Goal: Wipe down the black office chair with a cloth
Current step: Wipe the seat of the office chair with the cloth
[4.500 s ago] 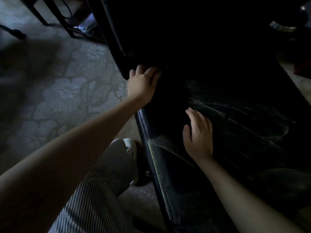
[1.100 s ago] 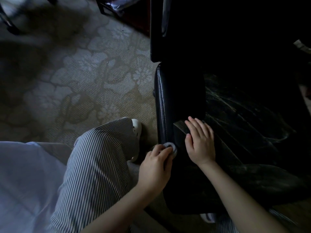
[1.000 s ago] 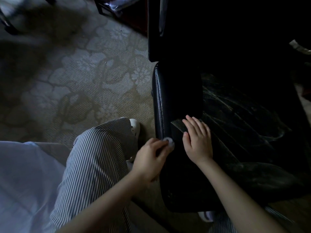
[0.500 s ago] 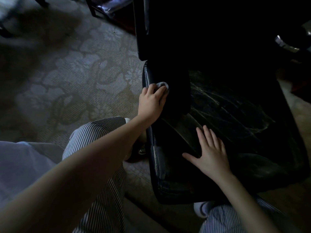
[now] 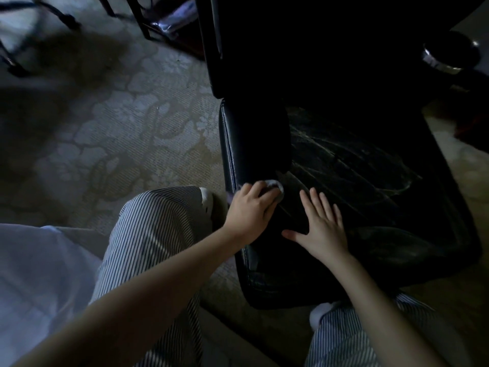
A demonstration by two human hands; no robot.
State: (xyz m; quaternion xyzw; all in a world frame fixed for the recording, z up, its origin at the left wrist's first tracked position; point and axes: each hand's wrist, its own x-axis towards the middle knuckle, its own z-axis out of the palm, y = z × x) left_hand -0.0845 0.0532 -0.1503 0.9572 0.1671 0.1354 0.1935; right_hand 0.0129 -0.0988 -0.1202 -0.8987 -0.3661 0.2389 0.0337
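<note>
Wiping under way, head view: left hand grips small pale cloth, pressed on black office chair at seat's left edge, by armrest. Right hand flat, fingers straight, bracing seat. Streaks remain, so next prob. sweep cloth across; right hand blocks that path. Knee close beside, on rug.

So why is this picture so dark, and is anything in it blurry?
Head view: the light is dim overall. The backrest of the black leather-look office chair is lost in near-total shadow, and its seat catches only a faint streaky sheen. Head view: the pale patterned carpet is brighter, the dark metal legs at top left look smeared, and the small white cloth under the left hand is readable.
</note>
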